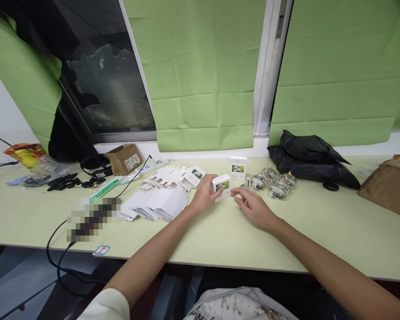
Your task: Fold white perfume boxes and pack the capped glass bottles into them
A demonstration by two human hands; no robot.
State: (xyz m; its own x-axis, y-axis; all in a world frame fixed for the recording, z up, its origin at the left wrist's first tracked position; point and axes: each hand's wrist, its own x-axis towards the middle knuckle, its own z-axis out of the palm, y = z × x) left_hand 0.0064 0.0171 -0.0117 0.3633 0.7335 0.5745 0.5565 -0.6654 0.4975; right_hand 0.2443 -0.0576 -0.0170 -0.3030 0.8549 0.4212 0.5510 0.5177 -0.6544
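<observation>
tbl | wht box in l grip | r grip beside

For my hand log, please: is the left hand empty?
No, the left hand holds a white box with a green picture on its front.

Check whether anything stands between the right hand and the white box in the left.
Nothing visible blocks the right hand: its fingers are beside the right edge of the white box, though contact is hard to tell. The left hand grips the opposite side, and the second white box stands behind, off that path.
</observation>
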